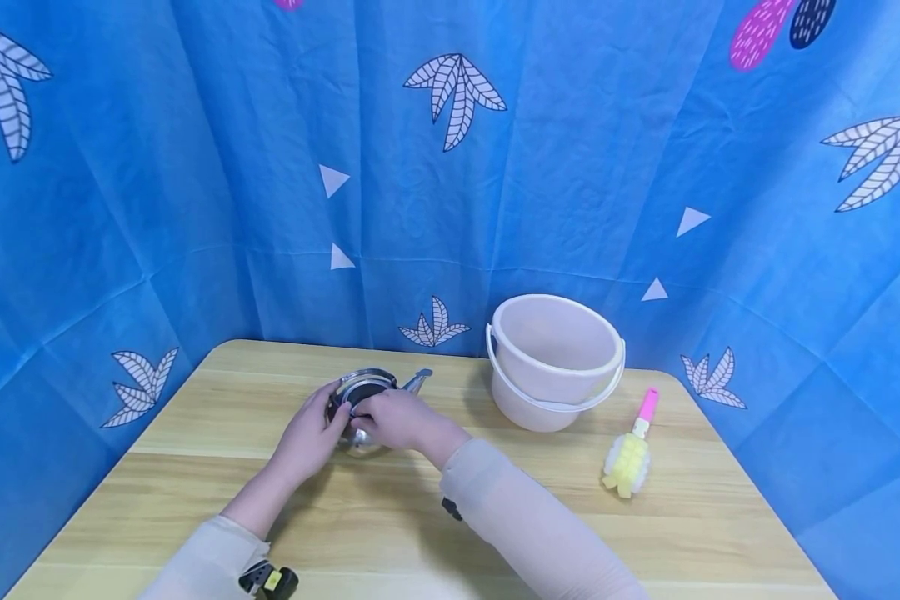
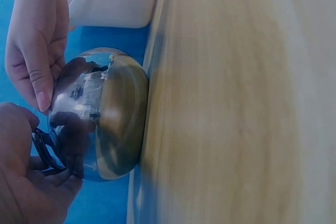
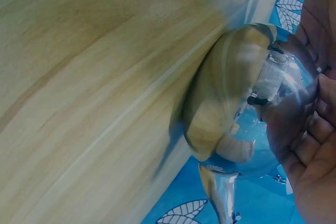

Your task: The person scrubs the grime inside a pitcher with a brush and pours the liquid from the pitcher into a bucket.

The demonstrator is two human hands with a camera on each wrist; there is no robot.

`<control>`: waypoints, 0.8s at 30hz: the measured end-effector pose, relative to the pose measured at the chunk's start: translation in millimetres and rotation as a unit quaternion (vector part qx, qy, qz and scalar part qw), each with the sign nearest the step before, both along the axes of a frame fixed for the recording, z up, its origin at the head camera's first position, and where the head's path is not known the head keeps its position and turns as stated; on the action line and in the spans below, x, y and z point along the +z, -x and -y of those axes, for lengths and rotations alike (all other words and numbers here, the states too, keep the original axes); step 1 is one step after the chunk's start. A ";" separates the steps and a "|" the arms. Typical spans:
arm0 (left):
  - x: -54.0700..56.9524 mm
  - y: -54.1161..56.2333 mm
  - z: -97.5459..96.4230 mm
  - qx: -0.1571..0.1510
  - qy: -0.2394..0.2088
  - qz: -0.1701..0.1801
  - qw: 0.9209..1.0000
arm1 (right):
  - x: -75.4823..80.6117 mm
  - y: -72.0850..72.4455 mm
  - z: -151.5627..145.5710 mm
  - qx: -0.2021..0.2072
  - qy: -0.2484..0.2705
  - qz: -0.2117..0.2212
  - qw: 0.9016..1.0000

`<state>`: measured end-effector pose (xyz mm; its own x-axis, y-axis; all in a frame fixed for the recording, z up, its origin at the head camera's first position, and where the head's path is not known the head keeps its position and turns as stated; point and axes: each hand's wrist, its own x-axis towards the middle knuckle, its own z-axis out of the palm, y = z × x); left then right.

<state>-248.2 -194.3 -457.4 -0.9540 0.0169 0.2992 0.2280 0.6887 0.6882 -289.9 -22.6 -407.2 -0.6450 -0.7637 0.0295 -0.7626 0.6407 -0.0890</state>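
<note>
A shiny metal kettle (image 1: 362, 443) stands on the table, its thin spout (image 1: 417, 382) pointing back to the right. Seen from the side, its rounded body (image 2: 113, 121) mirrors the hands and the wood. My left hand (image 1: 317, 433) grips the kettle at its left side; the left wrist view has its fingers round a dark fitting (image 2: 48, 150) near the top. From the right, my right hand (image 1: 399, 421) reaches over the kettle's top, fingers bent and pinching at the rim. Those fingers partly cover the dark round top, so what lies under them is hidden.
To the right of the kettle is a white bucket (image 1: 528, 404) with its handle hanging down in front. A sponge brush (image 1: 628, 462) with a pink handle lies further right on the wooden table (image 1: 360, 533). Blue patterned curtains (image 1: 420, 208) surround the table's back and sides.
</note>
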 end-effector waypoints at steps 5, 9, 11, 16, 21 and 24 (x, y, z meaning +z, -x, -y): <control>1.0 -1.7 -0.5 -0.001 -0.001 -0.001 1.000 | -1.7 1.5 0.1 0.000 0.007 0.006 1.000; 1.8 -2.4 -0.9 -0.002 -0.004 -0.002 1.000 | -1.1 2.1 0.3 -0.001 0.010 0.005 1.000; 2.0 -2.1 -0.9 -0.002 -0.005 -0.002 1.000 | -0.3 2.1 0.2 -0.001 0.010 0.004 1.000; 1.1 -0.8 -0.6 -0.003 -0.005 0.003 1.000 | 1.5 1.6 -0.5 -0.001 0.011 0.005 1.000; -0.1 0.0 -0.2 -0.003 -0.007 0.008 1.000 | 3.4 1.0 -0.9 0.005 0.013 -0.001 1.000; -0.5 0.3 0.0 -0.003 -0.007 0.009 1.000 | 3.8 1.6 -0.8 0.011 0.015 -0.006 1.000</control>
